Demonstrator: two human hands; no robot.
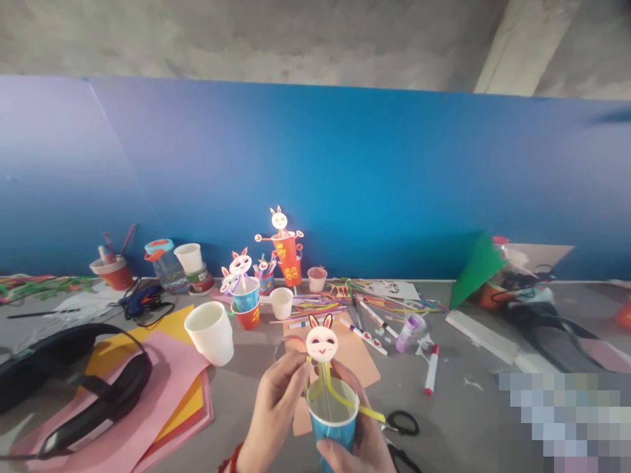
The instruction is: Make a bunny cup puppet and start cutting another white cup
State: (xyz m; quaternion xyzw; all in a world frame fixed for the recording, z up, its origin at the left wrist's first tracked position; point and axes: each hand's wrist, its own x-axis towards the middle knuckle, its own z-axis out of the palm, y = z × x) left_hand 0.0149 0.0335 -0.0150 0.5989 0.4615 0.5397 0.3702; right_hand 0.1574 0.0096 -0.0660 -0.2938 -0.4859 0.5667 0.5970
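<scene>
My right hand [369, 437] is wrapped round a blue paper cup [331, 430] with a white rim, held upright. Out of the cup rises a clear stick, topped by a white paper rabbit face [322, 344] with pink cheeks and dark-edged ears. A yellow strip [371, 413] runs down from behind the face and sticks out past the cup's right rim. Left of the face, the fingers of my left hand [280, 395] are pinched on the yellow strip's other end. Partly behind my right hand lie black-handled scissors [403, 422].
Finished rabbit cups [245, 294] and a red stacked one [286, 259] stand at the back. A white mug [210, 333], headphones [106, 394] and coloured paper [167, 368] lie left. Right are a red marker [432, 370], a purple-filled jar [408, 333] and paper scraps.
</scene>
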